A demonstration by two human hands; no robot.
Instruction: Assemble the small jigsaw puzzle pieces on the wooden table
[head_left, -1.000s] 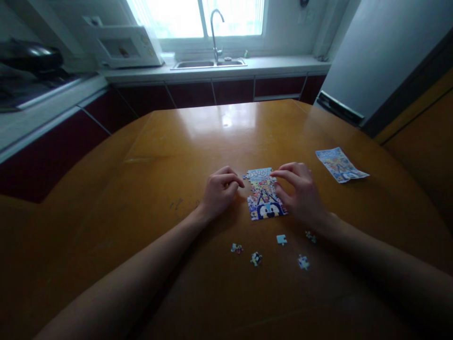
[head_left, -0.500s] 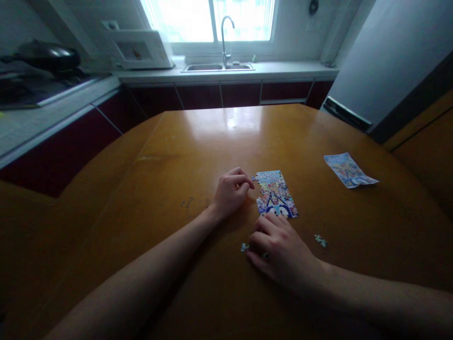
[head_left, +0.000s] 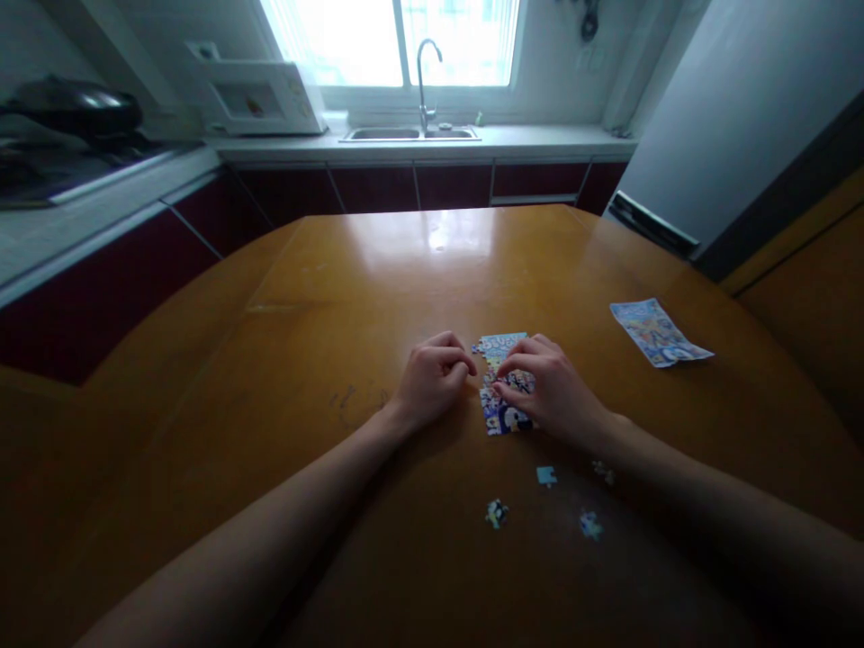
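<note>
A partly built colourful jigsaw puzzle [head_left: 500,345] lies on the wooden table [head_left: 378,270]. My right hand [head_left: 553,393] rests over its middle and right side. The fingers are pinched together at the puzzle's left edge, apparently on a small puzzle piece that barely shows against the picture. My left hand [head_left: 432,378] is curled into a loose fist on the table, just left of the puzzle, with its fingertips near the top left corner. Several loose puzzle pieces [head_left: 497,513] lie nearer to me, below my right hand.
A printed picture leaflet [head_left: 658,331] lies at the right of the table. Behind the table are a counter with a sink and tap [head_left: 422,133], a microwave [head_left: 253,97], a pan on a hob [head_left: 74,106] at the left and a grey fridge [head_left: 729,108] at the right.
My right hand went down to the loose pieces and came back up onto the puzzle. The leftmost loose piece is gone from the table. My left hand stayed put.
</note>
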